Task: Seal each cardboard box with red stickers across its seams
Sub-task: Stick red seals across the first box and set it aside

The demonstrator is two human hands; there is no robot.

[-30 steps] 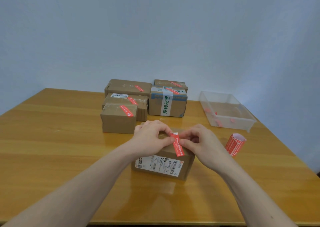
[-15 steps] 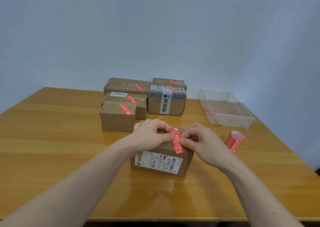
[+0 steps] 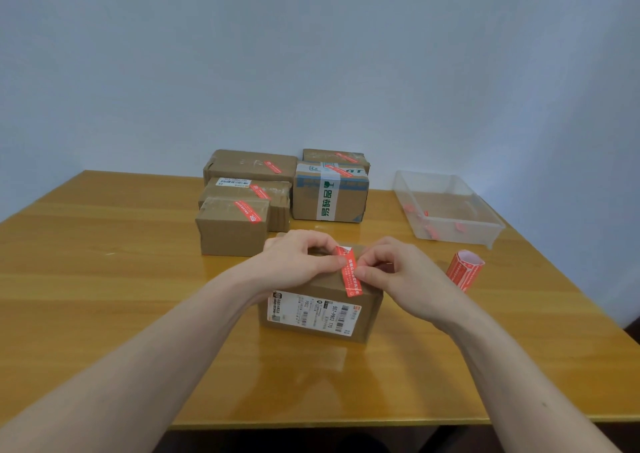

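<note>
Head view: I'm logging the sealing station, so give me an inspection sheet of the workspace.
Surface: wooden table, glossy.
Job's things: near box with red sticker across its top edge; five stickered boxes behind; sticker roll at right.
Clutter: clear plastic tray holding red scraps.
Grippers: left hand and right hand both pinch the sticker.
Cables: nothing seen.
Surroundings: plain pale wall.
</note>
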